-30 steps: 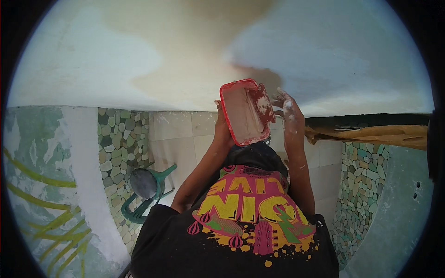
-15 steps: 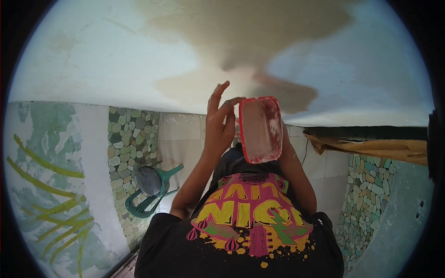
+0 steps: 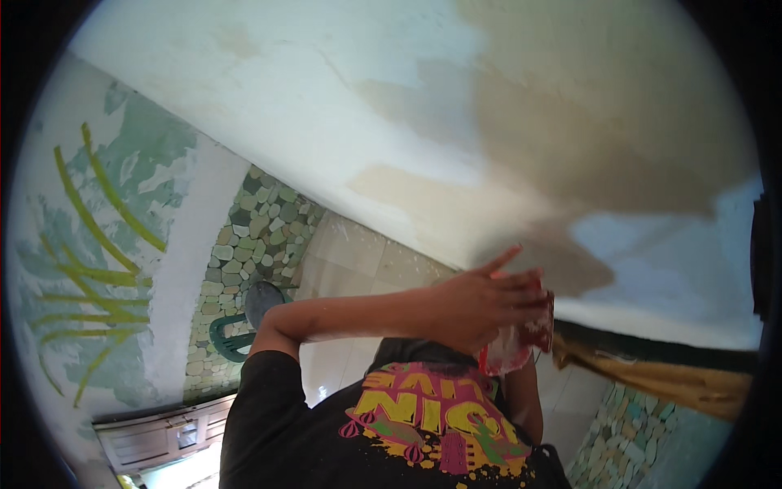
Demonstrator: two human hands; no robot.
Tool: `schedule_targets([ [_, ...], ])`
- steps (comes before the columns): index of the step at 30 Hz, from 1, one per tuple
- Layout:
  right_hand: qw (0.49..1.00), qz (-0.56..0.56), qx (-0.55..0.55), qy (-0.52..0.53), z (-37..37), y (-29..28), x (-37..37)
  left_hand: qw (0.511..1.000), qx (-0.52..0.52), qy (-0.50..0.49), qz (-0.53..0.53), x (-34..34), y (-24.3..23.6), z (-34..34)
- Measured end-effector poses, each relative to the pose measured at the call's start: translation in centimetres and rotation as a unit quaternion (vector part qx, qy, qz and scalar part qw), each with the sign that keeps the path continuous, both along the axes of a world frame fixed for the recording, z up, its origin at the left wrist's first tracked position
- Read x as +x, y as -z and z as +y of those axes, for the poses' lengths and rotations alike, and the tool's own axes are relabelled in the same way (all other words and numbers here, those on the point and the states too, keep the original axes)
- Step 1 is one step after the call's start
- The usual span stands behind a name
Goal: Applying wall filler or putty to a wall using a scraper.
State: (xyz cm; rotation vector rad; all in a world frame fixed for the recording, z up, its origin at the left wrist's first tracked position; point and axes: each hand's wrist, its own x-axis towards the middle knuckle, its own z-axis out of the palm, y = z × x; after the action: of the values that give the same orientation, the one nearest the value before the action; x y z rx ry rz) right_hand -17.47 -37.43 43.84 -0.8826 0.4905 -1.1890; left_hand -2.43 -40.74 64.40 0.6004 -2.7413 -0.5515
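A clear plastic container (image 3: pixel 507 352) with a red rim, smeared inside with a whitish paste, is tilted in front of my chest beside the wall. My left hand (image 3: pixel 481 310) reaches across my body with its back showing. Its fingers are stretched over the container's far side, and one stands apart from the others. Whether the fingertips touch paste is hidden. My right forearm (image 3: pixel 528 403) rises to the container from below, and the right hand is behind it, out of sight. Ahead, the pale wall (image 3: pixel 342 138) carries large damp-looking beige patches (image 3: pixel 570 147).
Yellow-green strokes mark a green and white wall (image 3: pixel 155 163) at left. A green plastic chair (image 3: pixel 228 338) with a dark round thing (image 3: pixel 262 303) on it stands on the left. Brown sheeting (image 3: pixel 643 371) runs along the wall's foot at right, near pebble tiling (image 3: pixel 623 436).
My view has turned, so the wall's edge slants. My left hand has swung right, from beside the container to across it. The container now appears lower and farther right.
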Motion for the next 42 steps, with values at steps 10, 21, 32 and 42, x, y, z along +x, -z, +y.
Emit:
schedule_targets([
  [10,0.975,-0.161,0.054,-0.144,0.6,0.2,-2.5,0.970,-0.199,0.135,-0.034,-2.1,1.4,-1.2],
  [21,0.882,-0.357,0.171,-0.257,-1.8,-2.3,1.6,0.990,-0.020,0.100,0.098,7.8,-3.6,-1.2],
  [32,0.871,-0.295,0.334,-0.206,-0.9,0.1,2.0,0.473,0.364,-0.218,0.772,11.6,-3.4,-2.5],
  [42,0.879,-0.270,0.326,-0.221,0.2,0.2,-1.4,0.792,-0.418,-0.398,0.200,8.8,-8.0,-8.4],
])
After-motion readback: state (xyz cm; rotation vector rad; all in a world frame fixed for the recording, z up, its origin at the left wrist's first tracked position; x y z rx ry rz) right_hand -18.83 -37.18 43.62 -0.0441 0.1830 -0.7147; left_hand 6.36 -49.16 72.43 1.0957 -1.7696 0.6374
